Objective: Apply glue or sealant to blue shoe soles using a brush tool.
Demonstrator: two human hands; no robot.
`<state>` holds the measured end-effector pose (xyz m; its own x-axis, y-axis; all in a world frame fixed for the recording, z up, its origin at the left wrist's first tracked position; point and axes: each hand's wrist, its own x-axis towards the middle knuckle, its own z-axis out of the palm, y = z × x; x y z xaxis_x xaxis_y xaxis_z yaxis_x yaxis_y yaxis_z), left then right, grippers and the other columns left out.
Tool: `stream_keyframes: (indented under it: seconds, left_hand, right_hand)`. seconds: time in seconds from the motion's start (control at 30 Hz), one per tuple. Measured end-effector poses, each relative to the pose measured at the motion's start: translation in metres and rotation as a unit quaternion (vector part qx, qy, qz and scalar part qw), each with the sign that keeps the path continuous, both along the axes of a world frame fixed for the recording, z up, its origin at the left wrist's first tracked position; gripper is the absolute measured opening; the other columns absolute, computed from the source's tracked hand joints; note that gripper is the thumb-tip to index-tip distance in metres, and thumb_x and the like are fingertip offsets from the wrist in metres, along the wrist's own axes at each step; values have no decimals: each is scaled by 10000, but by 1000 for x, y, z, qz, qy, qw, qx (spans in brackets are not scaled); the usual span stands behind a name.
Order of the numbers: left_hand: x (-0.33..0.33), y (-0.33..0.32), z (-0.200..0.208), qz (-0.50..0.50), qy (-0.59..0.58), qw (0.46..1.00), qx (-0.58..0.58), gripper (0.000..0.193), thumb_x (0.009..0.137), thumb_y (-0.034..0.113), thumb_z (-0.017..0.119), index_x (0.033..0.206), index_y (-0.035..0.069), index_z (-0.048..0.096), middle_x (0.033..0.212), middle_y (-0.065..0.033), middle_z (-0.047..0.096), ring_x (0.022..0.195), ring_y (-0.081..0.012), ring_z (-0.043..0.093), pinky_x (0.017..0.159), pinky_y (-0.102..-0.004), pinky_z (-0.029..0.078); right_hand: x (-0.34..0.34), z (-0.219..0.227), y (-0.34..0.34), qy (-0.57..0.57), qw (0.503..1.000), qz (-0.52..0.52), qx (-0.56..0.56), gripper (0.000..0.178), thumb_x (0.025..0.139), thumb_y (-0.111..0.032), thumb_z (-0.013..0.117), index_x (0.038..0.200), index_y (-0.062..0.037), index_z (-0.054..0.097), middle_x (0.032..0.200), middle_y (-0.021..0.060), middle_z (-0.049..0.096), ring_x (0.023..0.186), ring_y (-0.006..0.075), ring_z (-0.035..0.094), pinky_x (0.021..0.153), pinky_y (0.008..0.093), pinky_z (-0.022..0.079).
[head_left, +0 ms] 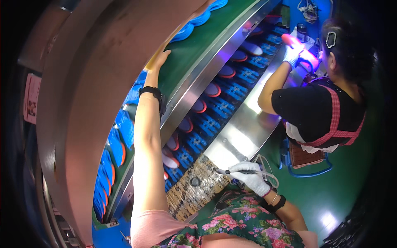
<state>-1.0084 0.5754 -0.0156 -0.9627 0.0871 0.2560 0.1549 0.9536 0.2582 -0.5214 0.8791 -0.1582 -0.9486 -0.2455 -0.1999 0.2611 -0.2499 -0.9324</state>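
Note:
My left arm reaches far up to the edge of a large brown hood [91, 82]. My bare left hand [156, 62], with a black watch at the wrist, is partly hidden behind that edge. One finger or thumb sticks out over the green belt [188, 58], but whether the hand grips anything does not show. In a white glove, my right hand [253, 177] is closed around a black pen-shaped tool [242, 171] with a thin clear tube trailing from it. The tool's tip points left, over a worn brown-patterned mat [194, 188] on the bench.
Blue pieces with orange rims [117, 144] lie along the green belt's left side. Below the metal rail [194, 82], blue racks [211, 124] carry red-rimmed, sole-shaped pieces [213, 89]. At the right a co-worker [318, 99] sits on a chair [306, 159], gloved hands under a purple light.

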Motion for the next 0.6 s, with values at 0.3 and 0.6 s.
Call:
stream_keyframes:
  seconds: [0.3, 0.6]
  left_hand:
    - [-26, -5, -21, 108, -61, 988, 94, 629, 755, 360, 867, 1237, 0, 687, 1040, -160, 716, 924, -206, 671, 809, -345, 531]
    - [84, 22, 26, -11, -45, 970, 237, 616, 780, 368, 858, 1266, 38, 672, 922, -54, 661, 851, -148, 603, 761, -281, 474]
  right_hand:
    - [-11, -15, 26, -11, 998, -46, -34, 150, 884, -46, 762, 1024, 3, 786, 1012, 93, 752, 869, 134, 685, 786, 269, 550]
    - [-19, -20, 11, 31, 999, -8, -9, 137, 868, -31, 766, 999, -4, 792, 965, 98, 771, 889, 166, 723, 823, 288, 564]
